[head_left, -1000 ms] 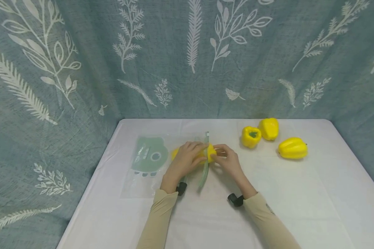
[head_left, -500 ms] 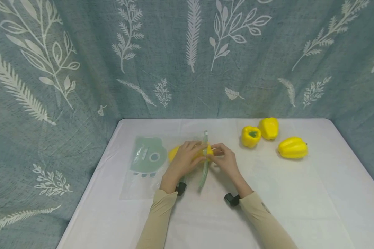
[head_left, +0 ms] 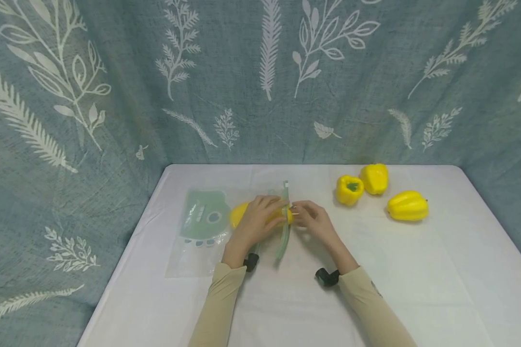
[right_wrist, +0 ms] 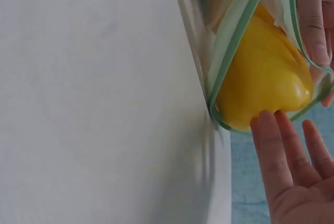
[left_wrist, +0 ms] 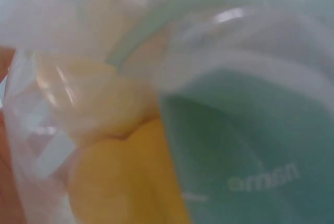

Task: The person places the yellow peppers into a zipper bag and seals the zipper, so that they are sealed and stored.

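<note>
A clear zip bag (head_left: 206, 214) with a green print lies on the table, its green-edged mouth turned to the right. Inside is a yellow bell pepper (right_wrist: 266, 78), close to that mouth. My left hand (head_left: 256, 219) lies over the bag and grips it by the mouth, covering part of the pepper. Fingertips of my right hand (right_wrist: 300, 177) touch the pepper's outer end at the opening, the fingers nearly straight and spread. Through the hazy plastic in the left wrist view, two yellow rounded shapes (left_wrist: 125, 182) show beside the green print.
Three more yellow bell peppers stand or lie at the back right: one with its stem showing (head_left: 349, 190), one behind it (head_left: 375, 179), and one on its side (head_left: 408, 206). The white-covered table (head_left: 395, 289) meets a patterned blue-green curtain (head_left: 260, 120) at the back.
The pepper has slid left, deeper into the bag, and less of it shows outside the mouth. My right hand has followed it slightly left, then drawn back a little. The left hand stays nearly in place.
</note>
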Demonstrator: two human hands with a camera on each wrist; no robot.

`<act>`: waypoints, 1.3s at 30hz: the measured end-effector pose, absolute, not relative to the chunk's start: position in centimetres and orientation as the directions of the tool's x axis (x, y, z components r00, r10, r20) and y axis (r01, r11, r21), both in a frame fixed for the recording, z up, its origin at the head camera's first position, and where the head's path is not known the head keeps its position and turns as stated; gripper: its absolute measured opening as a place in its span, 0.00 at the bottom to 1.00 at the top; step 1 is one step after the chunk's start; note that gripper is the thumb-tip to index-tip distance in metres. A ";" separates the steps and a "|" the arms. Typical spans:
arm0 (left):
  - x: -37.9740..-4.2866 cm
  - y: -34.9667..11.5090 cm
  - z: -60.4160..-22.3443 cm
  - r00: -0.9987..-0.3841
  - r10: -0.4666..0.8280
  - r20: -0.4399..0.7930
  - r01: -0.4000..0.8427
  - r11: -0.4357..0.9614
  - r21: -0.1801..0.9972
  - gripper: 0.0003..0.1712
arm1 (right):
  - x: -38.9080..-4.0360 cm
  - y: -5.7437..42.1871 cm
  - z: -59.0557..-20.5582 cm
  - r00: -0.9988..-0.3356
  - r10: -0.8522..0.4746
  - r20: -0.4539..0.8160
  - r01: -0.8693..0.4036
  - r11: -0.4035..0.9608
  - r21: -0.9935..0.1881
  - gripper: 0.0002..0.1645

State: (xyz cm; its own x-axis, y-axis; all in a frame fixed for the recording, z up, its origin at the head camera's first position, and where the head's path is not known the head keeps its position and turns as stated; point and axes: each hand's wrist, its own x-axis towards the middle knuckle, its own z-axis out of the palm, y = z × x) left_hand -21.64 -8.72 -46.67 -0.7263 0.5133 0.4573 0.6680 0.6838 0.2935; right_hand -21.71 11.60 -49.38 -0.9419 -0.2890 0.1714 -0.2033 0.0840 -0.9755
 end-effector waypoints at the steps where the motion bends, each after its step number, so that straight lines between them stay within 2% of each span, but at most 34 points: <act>1: -21.6 -8.7 -46.7 -0.726 0.513 0.458 0.669 0.682 0.295 0.24 | -21.7 11.6 -49.4 -0.938 -0.298 0.176 -0.205 0.068 -0.976 0.25; 11: -21.5 -8.6 -46.5 -0.741 0.509 0.438 0.654 0.695 0.299 0.23 | -21.8 11.4 -49.2 -0.946 -0.318 0.064 -0.073 0.016 -0.997 0.31; 23: -21.4 -8.5 -46.4 -0.765 0.500 0.405 0.630 0.713 0.309 0.23 | -21.8 11.1 -49.3 -0.948 -0.315 0.030 -0.033 0.004 -0.999 0.30; 35: -21.4 -8.6 -46.5 -0.766 0.500 0.404 0.628 0.715 0.305 0.24 | -21.7 10.4 -48.8 -0.919 -0.392 -0.050 0.065 -0.025 -0.998 0.31; 39: -21.4 -8.6 -46.6 -0.769 0.502 0.396 0.626 0.716 0.308 0.24 | -21.5 10.4 -49.1 -0.914 -0.404 -0.025 0.038 -0.024 -0.999 0.34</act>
State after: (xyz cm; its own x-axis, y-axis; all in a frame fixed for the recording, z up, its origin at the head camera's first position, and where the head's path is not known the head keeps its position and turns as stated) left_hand -21.44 -8.56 -46.63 -0.7691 0.5020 0.3956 0.6261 0.7162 0.3084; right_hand -21.54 10.44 -49.08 -0.9145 -0.4038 -0.0248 0.0378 -0.0244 -0.9990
